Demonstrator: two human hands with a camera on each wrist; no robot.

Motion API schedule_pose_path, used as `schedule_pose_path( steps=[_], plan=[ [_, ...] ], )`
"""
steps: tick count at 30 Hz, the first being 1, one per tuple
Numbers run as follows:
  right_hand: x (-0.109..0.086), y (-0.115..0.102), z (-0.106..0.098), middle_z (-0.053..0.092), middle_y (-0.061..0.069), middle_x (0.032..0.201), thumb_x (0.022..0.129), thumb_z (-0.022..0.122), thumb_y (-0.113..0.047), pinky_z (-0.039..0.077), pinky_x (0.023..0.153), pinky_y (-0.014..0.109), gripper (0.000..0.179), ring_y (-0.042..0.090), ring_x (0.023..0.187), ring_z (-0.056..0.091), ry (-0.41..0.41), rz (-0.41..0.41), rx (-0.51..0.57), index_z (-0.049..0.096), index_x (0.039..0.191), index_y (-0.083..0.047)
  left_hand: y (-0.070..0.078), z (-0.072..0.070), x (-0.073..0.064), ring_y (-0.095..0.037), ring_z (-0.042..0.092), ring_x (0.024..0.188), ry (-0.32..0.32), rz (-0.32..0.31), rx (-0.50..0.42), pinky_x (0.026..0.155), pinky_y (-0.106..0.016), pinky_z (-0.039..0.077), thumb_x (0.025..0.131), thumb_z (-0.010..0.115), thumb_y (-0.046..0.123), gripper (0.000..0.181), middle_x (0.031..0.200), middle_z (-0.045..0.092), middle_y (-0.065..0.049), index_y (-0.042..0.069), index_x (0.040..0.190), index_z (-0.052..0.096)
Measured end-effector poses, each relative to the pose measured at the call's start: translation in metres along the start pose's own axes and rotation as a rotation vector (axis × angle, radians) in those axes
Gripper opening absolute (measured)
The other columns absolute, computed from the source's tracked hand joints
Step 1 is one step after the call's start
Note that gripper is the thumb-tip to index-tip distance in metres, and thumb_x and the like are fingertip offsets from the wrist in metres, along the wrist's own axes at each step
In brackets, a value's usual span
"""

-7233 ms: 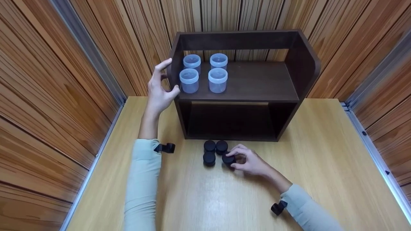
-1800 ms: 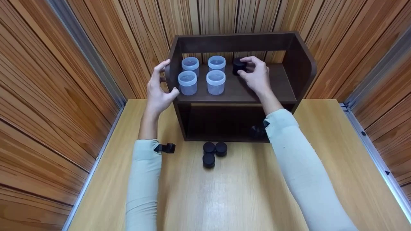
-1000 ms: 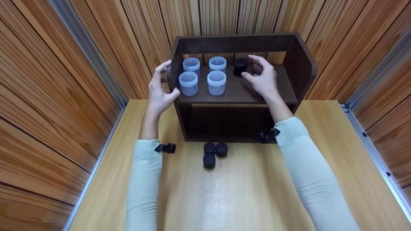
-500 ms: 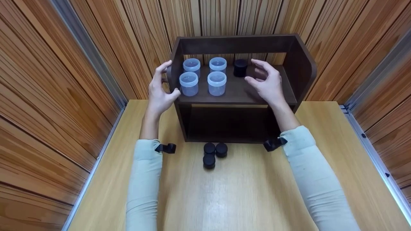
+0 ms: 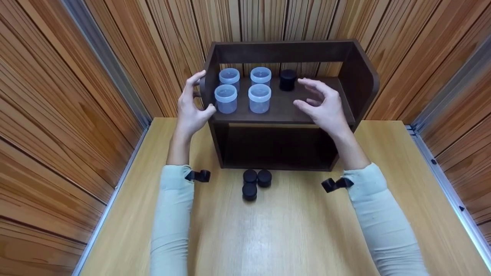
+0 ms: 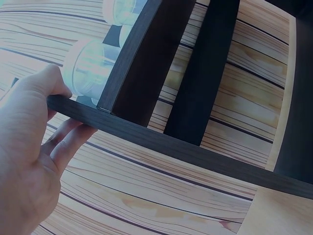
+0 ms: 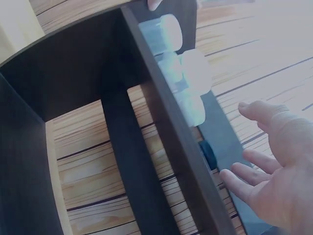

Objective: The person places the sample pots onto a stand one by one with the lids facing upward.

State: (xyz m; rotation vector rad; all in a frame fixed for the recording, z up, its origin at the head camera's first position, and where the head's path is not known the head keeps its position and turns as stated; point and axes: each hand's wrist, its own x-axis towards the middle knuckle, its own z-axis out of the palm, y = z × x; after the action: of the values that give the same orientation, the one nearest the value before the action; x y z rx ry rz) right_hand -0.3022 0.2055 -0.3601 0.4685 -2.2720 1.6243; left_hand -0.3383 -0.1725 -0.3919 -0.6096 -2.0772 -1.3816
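Observation:
My left hand (image 5: 191, 109) grips the left side panel of a dark brown two-tier shelf (image 5: 366, 73). In the left wrist view its thumb lies over the panel edge and its fingers pass behind. My right hand (image 5: 326, 109) hovers over the right part of the upper tier, fingers spread and holding nothing. A small black jar (image 5: 287, 80) stands upright at the back of that tier, just left of the right fingertips and apart from them. To its left stand several translucent plastic jars (image 5: 259, 99) in two rows. The right wrist view shows the black jar (image 7: 209, 154) partly hidden by the shelf board.
Three more black jars (image 5: 249, 191) stand close together on the wooden table (image 5: 253, 237), in front of the shelf's lower compartment (image 5: 276, 147). Wood-patterned walls (image 5: 69, 96) enclose the table at the back and both sides.
My right hand took one black jar from the table, set it on the upper tier, let go and drew back to the right and toward me. The left hand stayed on the panel.

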Motion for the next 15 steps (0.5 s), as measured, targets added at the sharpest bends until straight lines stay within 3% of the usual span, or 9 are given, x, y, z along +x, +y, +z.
schedule_pose_path(
  steps=[10, 15],
  plan=[
    [-0.026, -0.014, -0.008, 0.067, 0.013, 0.16, 0.096, 0.083, 0.003, 0.059, 0.115, 0.03, 0.055, 0.011, 0.146, 0.064, -0.08, -0.024, -0.013, 0.07, 0.149, -0.002, -0.001, 0.001, -0.001, -0.032, 0.065, 0.129, 0.007, 0.021, -0.013, 0.104, -0.048, 0.057, 0.084, 0.073, -0.004, 0.08, 0.146, 0.066, -0.022, 0.006, 0.16, 0.052],
    [-0.036, -0.016, -0.011, 0.067, 0.014, 0.16, 0.096, 0.082, 0.006, 0.059, 0.115, 0.027, 0.056, 0.001, 0.142, 0.064, -0.135, -0.031, 0.003, 0.07, 0.15, -0.001, -0.001, 0.0, 0.0, -0.029, 0.063, 0.132, 0.002, 0.017, -0.004, 0.104, -0.044, 0.056, 0.085, 0.074, -0.004, 0.079, 0.148, 0.065, -0.02, 0.006, 0.16, 0.052]
  ],
)
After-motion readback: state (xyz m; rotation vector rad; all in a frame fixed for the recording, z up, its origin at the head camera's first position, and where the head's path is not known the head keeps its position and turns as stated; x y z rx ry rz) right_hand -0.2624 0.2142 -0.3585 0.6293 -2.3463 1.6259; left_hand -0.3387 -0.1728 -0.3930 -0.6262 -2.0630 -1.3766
